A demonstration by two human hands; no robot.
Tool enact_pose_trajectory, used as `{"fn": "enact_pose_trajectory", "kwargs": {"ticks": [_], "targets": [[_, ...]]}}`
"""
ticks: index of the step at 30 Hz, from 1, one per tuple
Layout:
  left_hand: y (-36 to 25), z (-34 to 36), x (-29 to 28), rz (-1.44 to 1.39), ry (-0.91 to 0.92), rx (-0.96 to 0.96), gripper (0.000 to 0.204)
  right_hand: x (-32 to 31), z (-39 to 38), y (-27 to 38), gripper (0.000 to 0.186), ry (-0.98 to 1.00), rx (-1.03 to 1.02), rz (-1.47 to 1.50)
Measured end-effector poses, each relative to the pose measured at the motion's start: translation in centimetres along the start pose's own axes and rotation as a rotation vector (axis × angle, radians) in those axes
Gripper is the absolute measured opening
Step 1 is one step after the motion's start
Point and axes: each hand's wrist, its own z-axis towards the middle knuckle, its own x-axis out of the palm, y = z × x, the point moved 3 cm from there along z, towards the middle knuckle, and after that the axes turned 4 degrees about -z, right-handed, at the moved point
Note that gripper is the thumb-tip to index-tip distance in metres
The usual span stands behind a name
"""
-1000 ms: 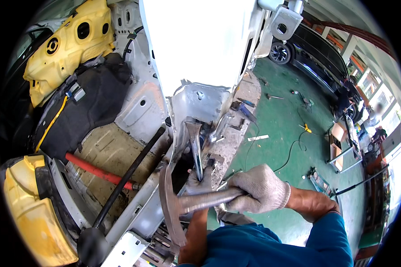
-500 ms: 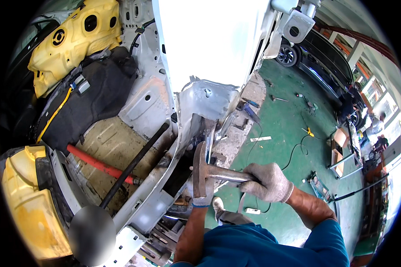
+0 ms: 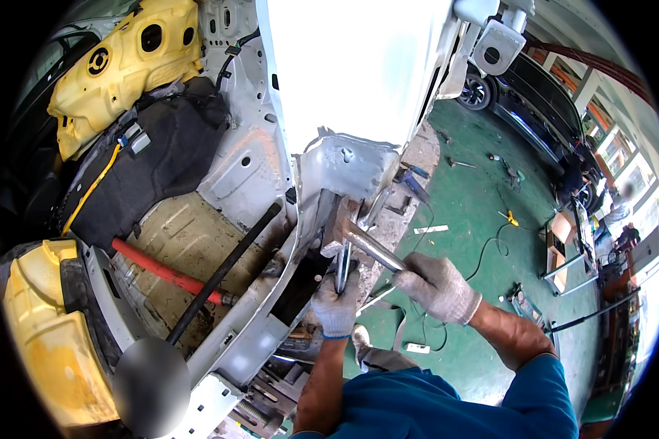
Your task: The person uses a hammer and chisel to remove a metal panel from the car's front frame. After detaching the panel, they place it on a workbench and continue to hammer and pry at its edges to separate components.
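My right hand (image 3: 441, 290), in a pale work glove, is closed round the handle of a hammer (image 3: 375, 250). The worn steel head lies over the upper part of a shiny metal bar (image 3: 342, 269); whether they touch I cannot tell. Gripped in my gloved left hand (image 3: 334, 309), that bar points away from me at the foot of a white car body pillar (image 3: 344, 164). Bent, torn sheet metal surrounds the pillar's lower end. The bar's far tip is partly hidden by the hammer head.
Left of my hands lies the stripped car floor (image 3: 176, 252), with a black rod (image 3: 223, 271) and a red bar (image 3: 167, 272) across it. Yellow padding (image 3: 128, 62) is beyond. Cables, tools and a cart (image 3: 564, 256) stand on the green floor; a dark car (image 3: 534, 110) is parked behind.
The hammer head has moved farther from me, from over my left hand to over the bar's upper part. My left hand and the bar's near end now show.
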Motion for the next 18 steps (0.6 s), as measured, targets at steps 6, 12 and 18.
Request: {"fn": "enact_pose_trajectory", "kwargs": {"ticks": [6,12,18], "targets": [[-1.7,0.0,-0.1,0.027,0.082,-0.253,0.024,-1.1,-1.7,4.5,0.042,0.086,-0.373,-0.097],[-1.0,0.1,-0.3,-0.013,0.058,-0.072,0.018,1.0,-1.0,0.7,0.043,0.041,-0.042,0.070],[1.5,-0.2,-0.6,0.026,0.041,0.007,0.021,-0.5,-0.9,1.5,0.040,0.033,-0.292,-0.136]]}}
